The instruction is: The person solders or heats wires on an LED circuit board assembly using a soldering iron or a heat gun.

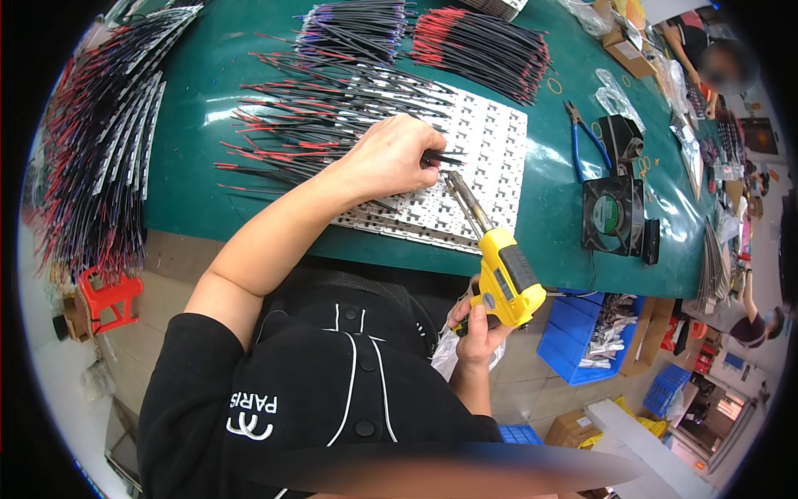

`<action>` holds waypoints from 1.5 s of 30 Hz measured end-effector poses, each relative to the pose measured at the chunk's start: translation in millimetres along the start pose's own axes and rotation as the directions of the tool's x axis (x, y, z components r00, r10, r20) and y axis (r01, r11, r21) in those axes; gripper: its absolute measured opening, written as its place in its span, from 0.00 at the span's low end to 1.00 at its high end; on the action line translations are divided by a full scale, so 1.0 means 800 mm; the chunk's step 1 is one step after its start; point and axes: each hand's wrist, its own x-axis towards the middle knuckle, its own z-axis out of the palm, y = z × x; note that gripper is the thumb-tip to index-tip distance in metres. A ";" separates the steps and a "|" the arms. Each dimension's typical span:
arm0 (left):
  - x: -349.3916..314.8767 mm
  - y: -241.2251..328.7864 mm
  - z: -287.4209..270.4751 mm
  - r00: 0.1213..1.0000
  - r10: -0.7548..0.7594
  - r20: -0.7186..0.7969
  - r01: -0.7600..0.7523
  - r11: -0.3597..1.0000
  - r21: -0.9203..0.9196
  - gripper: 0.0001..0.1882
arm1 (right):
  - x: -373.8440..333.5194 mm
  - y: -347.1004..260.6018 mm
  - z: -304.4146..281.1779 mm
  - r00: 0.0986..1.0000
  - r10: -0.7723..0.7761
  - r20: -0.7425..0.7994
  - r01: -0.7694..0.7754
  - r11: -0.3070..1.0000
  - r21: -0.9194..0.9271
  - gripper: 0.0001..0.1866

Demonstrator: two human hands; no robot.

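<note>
My left hand [391,158] is closed in a pinch around dark wires [446,158], whose ends stick out past the fingertips. Below it lies a white sheet of small boards [490,145] with rows of dark marks, and many black wires with red ends [278,154] fan out leftward across it. My right hand [478,331] grips the handle of a yellow soldering gun [507,283]. The gun's metal nose [467,200] points up toward the wire ends beside my left fingers. Whether its tip touches a board or wire is too small to tell.
Bundles of purple-ended wires [353,29] and red-ended wires [482,50] lie on the green table [208,83]. Wired strips [108,158] are stacked at left. At right are blue-handled pliers [586,141] and a black fan [611,214]. A blue bin [569,337] stands below the table edge.
</note>
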 end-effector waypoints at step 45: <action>-0.003 -0.010 -0.004 0.989 0.130 0.063 -0.131 0.991 0.008 0.07 | -0.001 -0.001 0.003 0.987 -0.061 -0.149 0.069 0.996 0.048 0.27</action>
